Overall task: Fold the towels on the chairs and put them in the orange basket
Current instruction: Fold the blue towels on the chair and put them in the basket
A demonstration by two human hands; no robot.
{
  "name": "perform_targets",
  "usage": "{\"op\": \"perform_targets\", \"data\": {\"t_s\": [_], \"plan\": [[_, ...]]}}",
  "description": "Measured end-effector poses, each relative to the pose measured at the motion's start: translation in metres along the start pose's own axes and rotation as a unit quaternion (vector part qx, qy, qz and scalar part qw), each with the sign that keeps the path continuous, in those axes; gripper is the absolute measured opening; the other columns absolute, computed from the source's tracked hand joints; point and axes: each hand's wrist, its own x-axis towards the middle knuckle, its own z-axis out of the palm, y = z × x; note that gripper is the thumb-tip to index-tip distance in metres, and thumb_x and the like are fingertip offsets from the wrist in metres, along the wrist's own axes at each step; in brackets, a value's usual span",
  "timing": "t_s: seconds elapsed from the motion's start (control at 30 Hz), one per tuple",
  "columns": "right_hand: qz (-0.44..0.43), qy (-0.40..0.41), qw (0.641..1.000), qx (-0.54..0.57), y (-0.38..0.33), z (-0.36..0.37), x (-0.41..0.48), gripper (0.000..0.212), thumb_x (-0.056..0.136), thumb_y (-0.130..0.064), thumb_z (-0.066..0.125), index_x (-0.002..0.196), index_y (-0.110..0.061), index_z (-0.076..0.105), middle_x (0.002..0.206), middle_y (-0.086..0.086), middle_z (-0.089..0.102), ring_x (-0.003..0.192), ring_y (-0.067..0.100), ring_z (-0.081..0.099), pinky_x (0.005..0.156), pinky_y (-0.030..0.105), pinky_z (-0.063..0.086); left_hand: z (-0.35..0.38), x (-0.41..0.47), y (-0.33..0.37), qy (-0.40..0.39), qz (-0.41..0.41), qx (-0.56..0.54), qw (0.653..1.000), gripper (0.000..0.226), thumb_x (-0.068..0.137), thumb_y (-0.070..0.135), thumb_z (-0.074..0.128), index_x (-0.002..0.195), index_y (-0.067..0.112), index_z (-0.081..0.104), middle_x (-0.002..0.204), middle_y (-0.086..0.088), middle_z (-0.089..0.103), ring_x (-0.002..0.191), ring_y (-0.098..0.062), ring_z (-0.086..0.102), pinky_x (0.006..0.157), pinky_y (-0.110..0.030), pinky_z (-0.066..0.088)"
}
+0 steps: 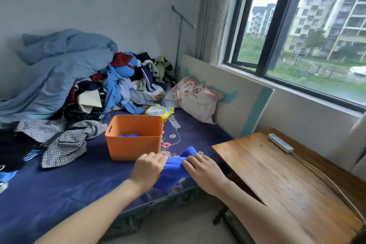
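Our left hand (pixel 149 168) and right hand (pixel 200 172) each grip the blue towel (pixel 174 166), fingers curled round it, near the bed's (pixel 79 184) front edge, just before the orange basket (pixel 136 145) holding another blue cloth (pixel 128 135).

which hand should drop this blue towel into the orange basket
Probably left. The left hand grips the blue towel right beside the front wall of the orange basket; the right hand holds its other end, farther off, nearer the wooden table.
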Motion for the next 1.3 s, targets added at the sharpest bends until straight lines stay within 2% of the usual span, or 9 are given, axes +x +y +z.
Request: {"op": "perform_targets", "data": {"t_s": [0.17, 0.47, 0.67, 0.73, 0.93, 1.07, 1.17, 1.23, 1.3], "plan": [[-0.008, 0.006, 1.0, -0.007, -0.044, 0.018, 0.063, 0.031, 0.052, -0.011, 0.073, 0.081, -0.019, 0.063, 0.071, -0.006, 0.058, 0.058, 0.014, 0.054, 0.047, 0.023, 0.039, -0.012, -0.039, -0.067, -0.026, -0.035, 0.021, 0.999, 0.03, 0.061, 0.01, 0.034, 0.063, 0.018, 0.064, 0.055, 0.005, 0.058, 0.046, -0.018, 0.055, 0.039, -0.024, 0.041], [-0.045, -0.032, 0.997, 0.058, -0.133, 0.063, 0.15, 0.031, 0.053, -0.014, 0.068, 0.083, -0.02, 0.063, 0.072, -0.006, 0.058, 0.06, 0.015, 0.055, 0.049, 0.024, 0.043, -0.007, -0.128, -0.165, -0.09, -0.113, 0.012, 0.989, 0.034, 0.056, 0.011, 0.032, 0.062, 0.017, 0.064, 0.054, 0.006, 0.058, 0.044, -0.018, 0.053, 0.037, -0.023, 0.04], [-0.1, -0.052, 0.989, 0.092, -0.169, 0.091, 0.197, 0.024, 0.064, -0.013, 0.049, 0.083, -0.02, 0.063, 0.07, -0.007, 0.058, 0.058, 0.014, 0.055, 0.046, 0.022, 0.04, -0.003, -0.175, -0.202, -0.112, -0.186, -0.017, 0.976, 0.029, 0.056, 0.011, 0.03, 0.081, 0.021, 0.041, 0.056, 0.005, 0.061, 0.044, -0.019, 0.057, 0.038, -0.021, 0.04], [-0.115, -0.052, 0.987, 0.097, -0.172, 0.106, 0.213, 0.025, 0.065, -0.013, 0.046, 0.083, -0.02, 0.062, 0.07, -0.007, 0.058, 0.058, 0.014, 0.055, 0.047, 0.023, 0.04, 0.001, -0.179, -0.215, -0.115, -0.206, -0.009, 0.972, 0.031, 0.055, 0.011, 0.029, 0.081, 0.02, 0.044, 0.057, 0.005, 0.062, 0.044, -0.019, 0.058, 0.038, -0.02, 0.041], [-0.124, -0.039, 0.985, 0.11, -0.148, 0.148, 0.259, 0.031, 0.064, -0.015, 0.041, 0.084, -0.021, 0.064, 0.072, -0.007, 0.059, 0.061, 0.014, 0.057, 0.047, 0.022, 0.039, 0.023, -0.149, -0.258, -0.125, -0.211, 0.043, 0.969, 0.041, 0.053, 0.011, 0.027, 0.068, 0.015, 0.065, 0.056, 0.003, 0.061, 0.044, -0.02, 0.057, 0.038, -0.021, 0.041], [-0.118, -0.032, 0.982, 0.147, -0.106, 0.182, 0.28, 0.04, 0.053, -0.02, 0.07, 0.092, -0.02, 0.06, 0.076, -0.007, 0.06, 0.063, 0.014, 0.058, 0.05, 0.021, 0.039, 0.056, -0.107, -0.275, -0.139, -0.225, 0.044, 0.963, 0.042, 0.055, 0.012, 0.029, 0.067, 0.015, 0.069, 0.057, 0.005, 0.062, 0.045, -0.019, 0.058, 0.038, -0.021, 0.042], [-0.105, -0.034, 0.978, 0.177, -0.077, 0.211, 0.291, 0.05, 0.046, -0.025, 0.077, 0.093, -0.021, 0.058, 0.077, -0.009, 0.061, 0.064, 0.012, 0.059, 0.05, 0.019, 0.04, 0.088, -0.079, -0.285, -0.147, -0.229, 0.04, 0.961, 0.043, 0.055, 0.012, 0.03, 0.07, 0.015, 0.07, 0.059, 0.005, 0.063, 0.046, -0.018, 0.058, 0.039, -0.019, 0.042], [-0.109, -0.042, 0.974, 0.193, -0.06, 0.233, 0.295, 0.059, 0.044, -0.028, 0.078, 0.096, -0.022, 0.051, 0.077, -0.01, 0.061, 0.064, 0.011, 0.059, 0.05, 0.018, 0.041, 0.103, -0.062, -0.287, -0.174, -0.235, 0.038, 0.955, 0.029, 0.051, 0.01, 0.05, 0.07, 0.016, 0.071, 0.058, 0.007, 0.063, 0.045, -0.017, 0.058, 0.039, -0.019, 0.041], [-0.101, -0.047, 0.974, 0.2, -0.045, 0.253, 0.298, 0.064, 0.042, -0.027, 0.08, 0.097, -0.023, 0.048, 0.077, -0.01, 0.061, 0.064, 0.011, 0.059, 0.049, 0.018, 0.042, 0.123, -0.05, -0.289, -0.209, -0.247, 0.021, 0.946, 0.043, 0.028, 0.005, 0.073, 0.069, 0.016, 0.071, 0.056, 0.006, 0.062, 0.044, -0.017, 0.057, 0.038, -0.02, 0.04]]}}
